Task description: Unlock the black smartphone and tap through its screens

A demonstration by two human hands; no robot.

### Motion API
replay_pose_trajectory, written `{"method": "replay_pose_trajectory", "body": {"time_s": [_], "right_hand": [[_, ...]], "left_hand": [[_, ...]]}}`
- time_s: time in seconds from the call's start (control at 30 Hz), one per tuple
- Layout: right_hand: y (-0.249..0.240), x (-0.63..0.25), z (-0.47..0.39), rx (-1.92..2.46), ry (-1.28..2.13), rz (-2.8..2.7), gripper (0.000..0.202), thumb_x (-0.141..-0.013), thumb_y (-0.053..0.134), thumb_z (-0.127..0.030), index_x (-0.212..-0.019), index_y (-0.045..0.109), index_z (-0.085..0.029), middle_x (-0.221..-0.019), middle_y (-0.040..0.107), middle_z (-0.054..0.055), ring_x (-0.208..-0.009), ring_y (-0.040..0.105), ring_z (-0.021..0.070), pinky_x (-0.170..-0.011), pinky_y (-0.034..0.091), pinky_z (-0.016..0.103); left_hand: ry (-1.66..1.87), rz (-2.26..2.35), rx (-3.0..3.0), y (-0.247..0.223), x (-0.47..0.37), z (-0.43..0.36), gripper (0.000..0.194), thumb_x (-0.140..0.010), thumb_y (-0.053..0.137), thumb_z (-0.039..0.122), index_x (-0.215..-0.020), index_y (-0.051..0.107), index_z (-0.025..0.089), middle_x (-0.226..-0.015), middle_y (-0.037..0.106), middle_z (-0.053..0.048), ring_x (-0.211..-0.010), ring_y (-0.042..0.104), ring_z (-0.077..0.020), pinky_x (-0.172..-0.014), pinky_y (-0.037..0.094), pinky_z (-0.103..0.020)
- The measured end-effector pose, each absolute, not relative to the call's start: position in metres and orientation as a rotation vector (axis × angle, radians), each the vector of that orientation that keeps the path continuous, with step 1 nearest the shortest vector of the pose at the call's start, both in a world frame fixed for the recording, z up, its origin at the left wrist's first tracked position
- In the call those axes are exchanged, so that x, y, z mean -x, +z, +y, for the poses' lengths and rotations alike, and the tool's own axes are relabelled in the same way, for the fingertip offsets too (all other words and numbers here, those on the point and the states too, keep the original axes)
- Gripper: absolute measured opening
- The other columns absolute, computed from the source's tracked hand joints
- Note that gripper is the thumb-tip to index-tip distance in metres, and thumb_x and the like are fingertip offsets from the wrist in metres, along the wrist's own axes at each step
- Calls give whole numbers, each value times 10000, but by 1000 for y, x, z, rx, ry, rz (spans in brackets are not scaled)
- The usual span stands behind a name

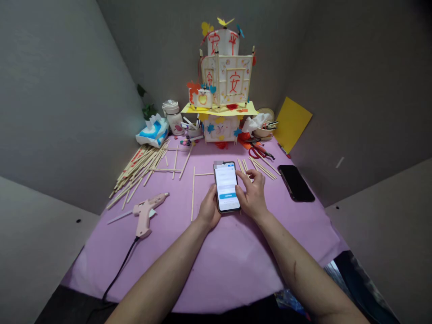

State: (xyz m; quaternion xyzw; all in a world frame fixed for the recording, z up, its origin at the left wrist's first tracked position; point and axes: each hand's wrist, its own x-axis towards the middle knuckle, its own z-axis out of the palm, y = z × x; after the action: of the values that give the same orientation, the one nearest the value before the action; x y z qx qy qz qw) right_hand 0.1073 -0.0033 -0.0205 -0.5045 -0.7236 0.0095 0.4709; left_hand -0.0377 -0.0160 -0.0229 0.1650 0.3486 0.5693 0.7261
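Observation:
A lit smartphone with a white screen and a blue button is held up over the middle of the table. My left hand wraps its lower left side. At its right edge is my right hand, fingers bent, with the thumb and index finger against the phone's side. Behind the phone, thin wooden sticks lie in a partial frame, partly hidden by it. More short sticks lie just beyond my right hand.
A pink glue gun with a black cord lies left, near a pile of sticks. A decorated paper lantern tower stands at the back. Red-handled scissors and a dark phone lie right. Grey partitions enclose the table.

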Motion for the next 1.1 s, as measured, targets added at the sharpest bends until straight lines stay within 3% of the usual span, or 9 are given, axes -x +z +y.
{"method": "replay_pose_trajectory", "body": {"time_s": [0.6,1.1], "right_hand": [[-26,-109,-3,1248,68,-1791,421,-899,515,-325,-1304,585,-234,-1200,405,106,-1086,416,271,-981,418,489],[-26,-110,-4,1238,81,-1799,404,-894,520,-319,-1285,593,-249,-1195,407,103,-1082,425,274,-965,431,501]], "left_hand": [[1264,781,-350,-21,37,-17,285,-968,490,328,-1080,682,150,-991,751,-72,-882,705,-210,-918,542,-396],[1256,776,-357,-21,38,-16,292,-961,502,341,-1091,682,153,-1025,746,-85,-994,696,-252,-977,504,-433]]}}
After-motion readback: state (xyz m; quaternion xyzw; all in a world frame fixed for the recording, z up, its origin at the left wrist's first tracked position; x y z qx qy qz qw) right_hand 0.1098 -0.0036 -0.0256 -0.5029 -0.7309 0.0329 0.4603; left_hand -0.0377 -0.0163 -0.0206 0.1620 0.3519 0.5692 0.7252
